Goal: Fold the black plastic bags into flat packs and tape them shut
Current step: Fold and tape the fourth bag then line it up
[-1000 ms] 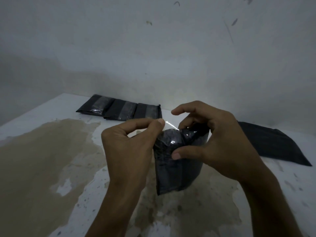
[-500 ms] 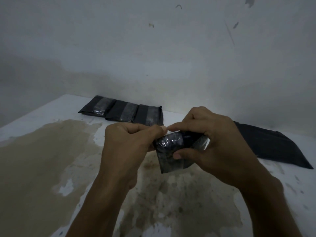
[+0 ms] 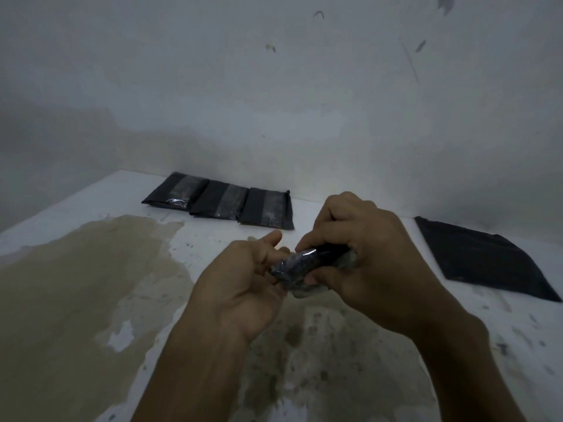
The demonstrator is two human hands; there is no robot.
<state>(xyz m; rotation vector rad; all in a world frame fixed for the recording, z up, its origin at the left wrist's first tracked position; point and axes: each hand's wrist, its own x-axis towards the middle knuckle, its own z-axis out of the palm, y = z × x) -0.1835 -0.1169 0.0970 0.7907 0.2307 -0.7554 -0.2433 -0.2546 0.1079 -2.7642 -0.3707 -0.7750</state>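
Note:
A folded black plastic pack (image 3: 297,266) with shiny clear tape across it is held in the air over the middle of the surface, tipped nearly flat. My right hand (image 3: 362,257) grips it from above and from the right, thumb under its near edge. My left hand (image 3: 243,278) lies palm up beneath its left end, fingers curled against the pack. Three taped black packs (image 3: 222,201) lie side by side at the back by the wall. An unfolded black bag (image 3: 481,257) lies flat at the right.
The white work surface (image 3: 91,214) carries a wide brown stain on its left and front. A grey-white wall (image 3: 274,102) rises right behind the row of packs.
The pack has tipped from hanging upright to nearly flat and sits lower. My left hand has turned palm up under it. My right hand has closed over its top.

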